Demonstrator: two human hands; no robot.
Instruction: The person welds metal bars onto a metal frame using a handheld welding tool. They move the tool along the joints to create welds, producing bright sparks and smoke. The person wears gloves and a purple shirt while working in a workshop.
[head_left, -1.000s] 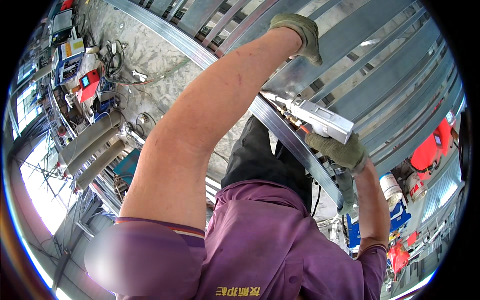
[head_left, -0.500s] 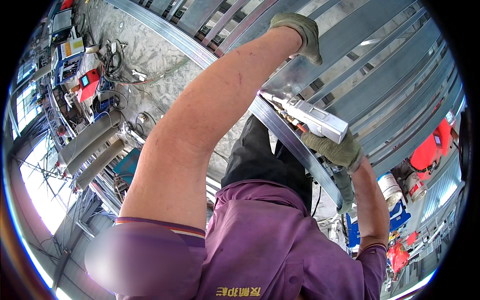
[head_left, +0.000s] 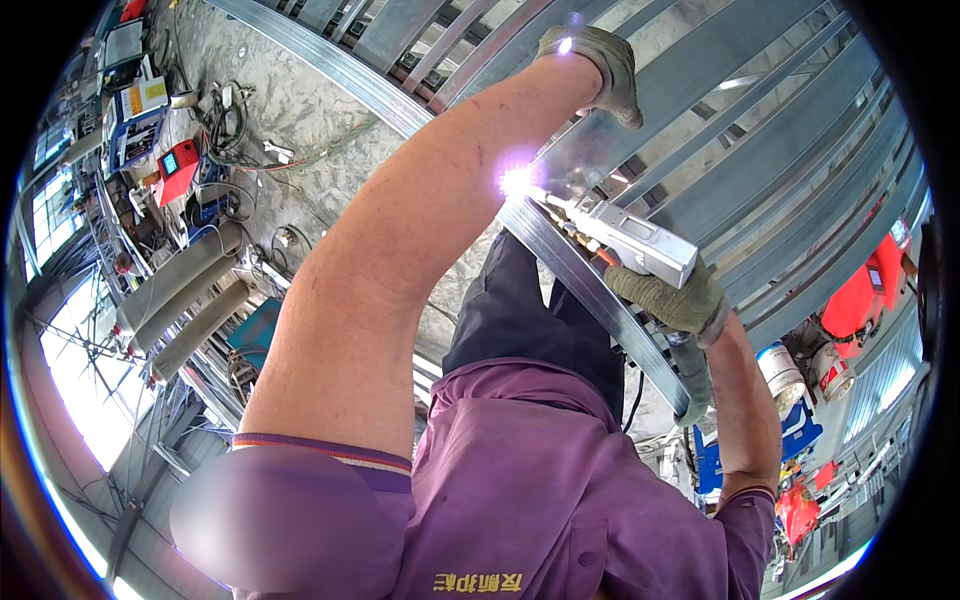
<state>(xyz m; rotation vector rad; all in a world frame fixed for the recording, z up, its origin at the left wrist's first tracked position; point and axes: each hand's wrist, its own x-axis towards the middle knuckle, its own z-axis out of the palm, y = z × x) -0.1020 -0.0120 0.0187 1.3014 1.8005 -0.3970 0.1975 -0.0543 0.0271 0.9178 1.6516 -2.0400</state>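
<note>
My right hand [head_left: 672, 303], in a grey-green work glove, is closed round a silver-white handheld welding gun [head_left: 640, 240]. The gun's narrow nozzle points left, and a bright violet-white spark [head_left: 517, 182] glows at its tip. That glow sits beside the end of a shiny metal rail [head_left: 590, 285], next to my left forearm. My left hand [head_left: 592, 68], gloved too, is curled over a flat metal slat [head_left: 690, 85] of the frame farther out; most of its fingers are hidden. A small violet light spot shows on the left glove.
Parallel metal slats [head_left: 800, 130] fill the upper right. A long rail [head_left: 330, 65] runs along the upper left. Cables [head_left: 228, 115], a red box with a screen [head_left: 178, 170] and metal channels [head_left: 190, 290] lie at left. Buckets [head_left: 779, 372] and a red machine [head_left: 862, 300] stand at right.
The faint glow at the welding gun's nozzle has flared into a bright spark, and a light spot has appeared on the left glove. Both hands stay practically in place.
</note>
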